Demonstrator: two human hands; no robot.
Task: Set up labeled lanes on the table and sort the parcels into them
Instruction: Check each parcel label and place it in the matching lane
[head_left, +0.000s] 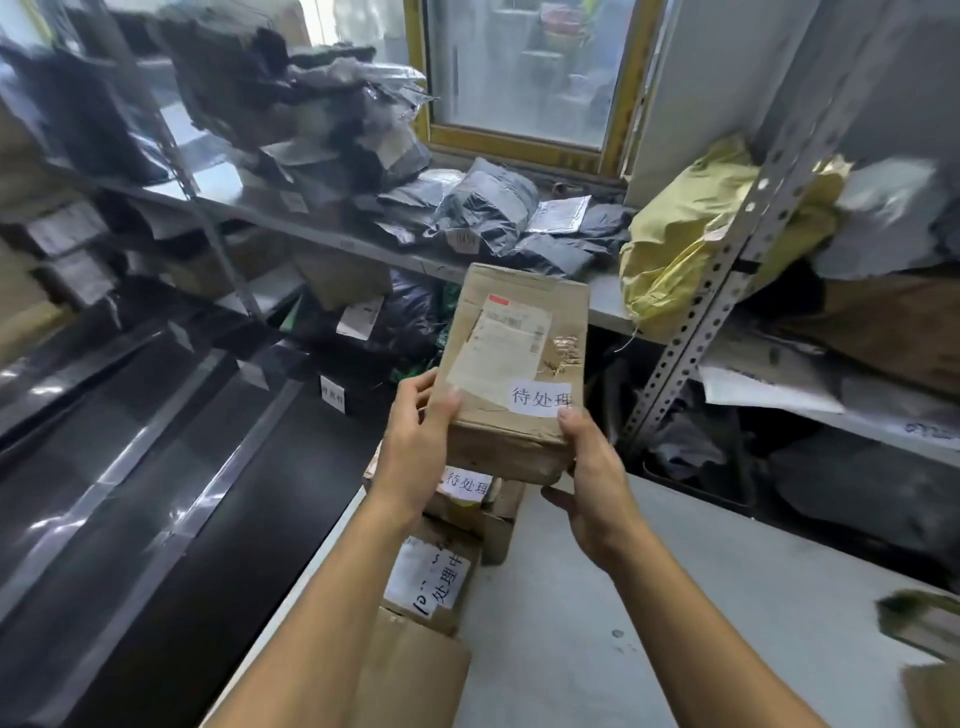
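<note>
Both my hands hold up a brown cardboard parcel (514, 358) above the table's left edge. It carries a shipping label and a white paper tag with Chinese characters (540, 399). My left hand (415, 441) grips its lower left corner, my right hand (592, 467) its lower right corner, thumb on the tag. Below it, a row of cardboard boxes lies along the white table (675, 597): one with a similar white tag (467, 483), another with a larger handwritten tag (428, 577), and a plain box (415, 670) nearest me.
Metal shelves hold dark plastic mailer bags (483, 213) and a yellow sack (691, 244). A perforated steel upright (691, 332) stands to the right of the parcel. A dark conveyor-like surface (156, 467) runs along the left. Cardboard pieces (919, 618) lie at the table's right edge.
</note>
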